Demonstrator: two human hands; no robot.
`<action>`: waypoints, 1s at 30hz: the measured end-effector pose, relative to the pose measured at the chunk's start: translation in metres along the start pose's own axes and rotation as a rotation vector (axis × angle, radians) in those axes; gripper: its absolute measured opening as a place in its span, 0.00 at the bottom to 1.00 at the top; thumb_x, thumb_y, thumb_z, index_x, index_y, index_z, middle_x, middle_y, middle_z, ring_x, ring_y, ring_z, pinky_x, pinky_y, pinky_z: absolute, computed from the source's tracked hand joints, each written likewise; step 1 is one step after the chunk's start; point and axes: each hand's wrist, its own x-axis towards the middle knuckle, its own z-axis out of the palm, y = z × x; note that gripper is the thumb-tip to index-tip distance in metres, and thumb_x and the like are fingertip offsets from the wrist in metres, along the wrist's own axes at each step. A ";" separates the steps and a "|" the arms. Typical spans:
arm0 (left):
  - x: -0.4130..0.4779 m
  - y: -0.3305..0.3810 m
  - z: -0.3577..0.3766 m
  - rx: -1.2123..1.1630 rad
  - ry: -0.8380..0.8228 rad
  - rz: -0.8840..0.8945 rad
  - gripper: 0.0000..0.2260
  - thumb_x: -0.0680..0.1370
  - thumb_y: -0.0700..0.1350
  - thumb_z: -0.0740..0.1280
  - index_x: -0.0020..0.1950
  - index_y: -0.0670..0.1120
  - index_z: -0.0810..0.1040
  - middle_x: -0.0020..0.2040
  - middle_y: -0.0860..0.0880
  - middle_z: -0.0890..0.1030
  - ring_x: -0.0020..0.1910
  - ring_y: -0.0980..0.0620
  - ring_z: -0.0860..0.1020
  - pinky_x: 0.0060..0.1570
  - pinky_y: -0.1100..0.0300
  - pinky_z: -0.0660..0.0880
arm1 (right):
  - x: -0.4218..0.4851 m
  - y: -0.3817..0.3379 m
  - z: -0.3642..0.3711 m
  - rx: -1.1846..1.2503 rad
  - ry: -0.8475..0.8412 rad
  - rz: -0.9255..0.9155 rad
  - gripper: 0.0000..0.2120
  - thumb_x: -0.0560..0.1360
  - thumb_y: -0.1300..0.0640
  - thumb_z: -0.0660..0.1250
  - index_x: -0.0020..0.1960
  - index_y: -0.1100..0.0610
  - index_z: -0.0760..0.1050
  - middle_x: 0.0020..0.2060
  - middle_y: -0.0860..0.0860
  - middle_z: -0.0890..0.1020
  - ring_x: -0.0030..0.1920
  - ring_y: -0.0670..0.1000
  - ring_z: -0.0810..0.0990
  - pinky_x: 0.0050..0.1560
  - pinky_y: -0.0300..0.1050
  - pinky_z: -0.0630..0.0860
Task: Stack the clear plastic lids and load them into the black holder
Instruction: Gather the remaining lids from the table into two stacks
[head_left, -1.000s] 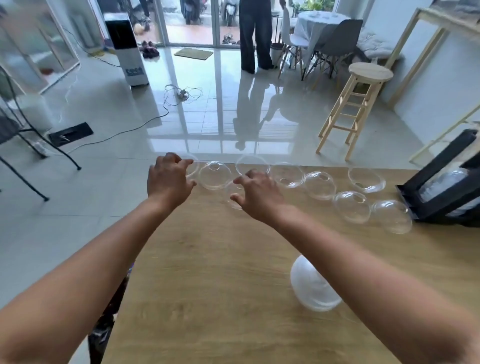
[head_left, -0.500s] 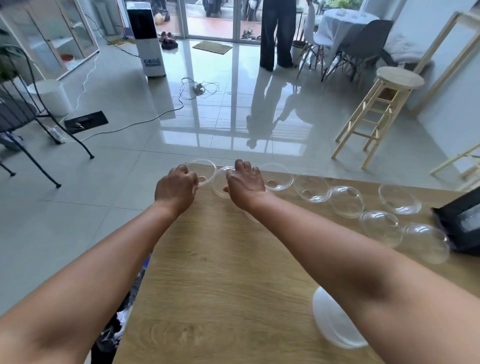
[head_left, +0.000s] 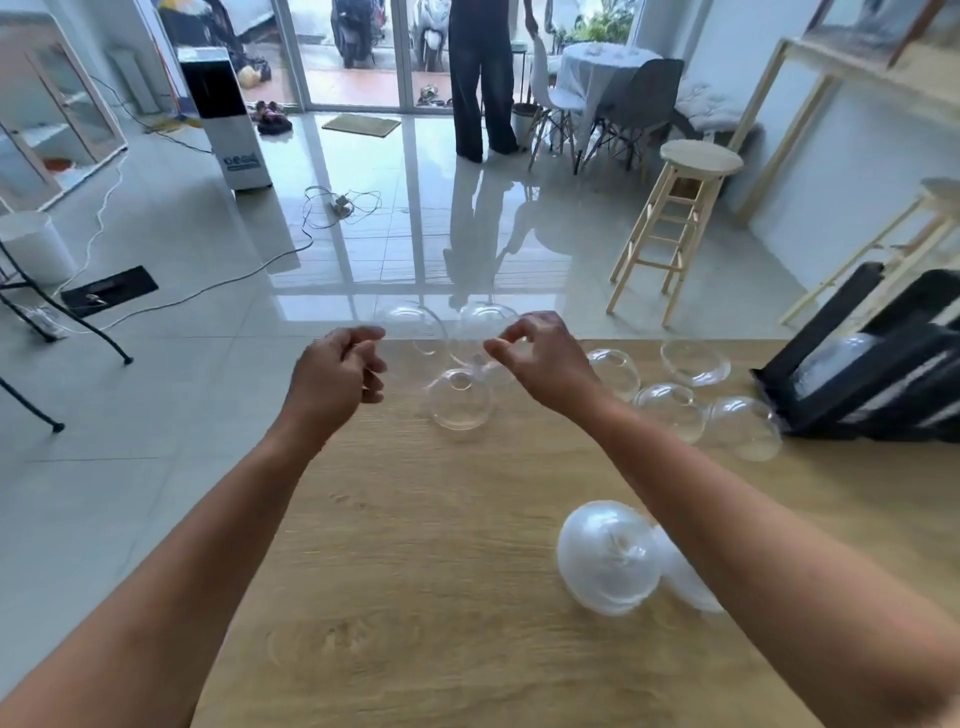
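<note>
My left hand (head_left: 337, 371) pinches the rim of a clear dome lid (head_left: 410, 325), raised over the table's far edge. My right hand (head_left: 540, 358) grips a second clear lid (head_left: 488, 319) right beside it; the two lids nearly touch. Below them a third lid (head_left: 460, 400) lies on the wooden table (head_left: 415, 519). Several more loose lids (head_left: 670, 410) are spread to the right. The black holder (head_left: 893, 364) lies tilted at the far right edge with lids showing inside. A plastic-wrapped stack of lids (head_left: 608, 566) lies by my right forearm.
Past the table's far edge is glossy tiled floor with a wooden stool (head_left: 675, 223), cables and a white air cooler (head_left: 228, 119). A person (head_left: 480, 78) stands near the glass doors. A black chair frame (head_left: 62, 322) stands at the left.
Both hands have lifted off the table, each with a lid, and brought the two lids close together. My view has tilted up and left, bringing the black holder back into sight.
</note>
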 end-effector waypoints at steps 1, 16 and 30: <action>-0.014 0.008 0.012 -0.099 -0.084 -0.056 0.11 0.81 0.39 0.59 0.59 0.42 0.78 0.37 0.46 0.78 0.31 0.51 0.78 0.35 0.51 0.82 | -0.014 0.008 -0.018 -0.002 0.017 0.014 0.10 0.74 0.46 0.70 0.46 0.52 0.78 0.53 0.51 0.76 0.58 0.50 0.74 0.56 0.43 0.68; -0.133 0.002 0.155 0.123 -0.618 -0.151 0.12 0.82 0.38 0.57 0.62 0.43 0.77 0.35 0.47 0.73 0.24 0.57 0.75 0.16 0.64 0.67 | -0.189 0.102 -0.129 -0.490 -0.161 0.436 0.16 0.69 0.38 0.71 0.39 0.50 0.79 0.44 0.47 0.78 0.43 0.49 0.78 0.46 0.50 0.78; -0.152 -0.019 0.157 0.571 -0.512 0.312 0.27 0.70 0.66 0.67 0.68 0.65 0.68 0.64 0.51 0.68 0.63 0.52 0.68 0.62 0.51 0.69 | -0.213 0.126 -0.088 -0.537 -0.071 0.395 0.25 0.69 0.40 0.72 0.58 0.49 0.66 0.58 0.46 0.75 0.47 0.49 0.76 0.40 0.46 0.71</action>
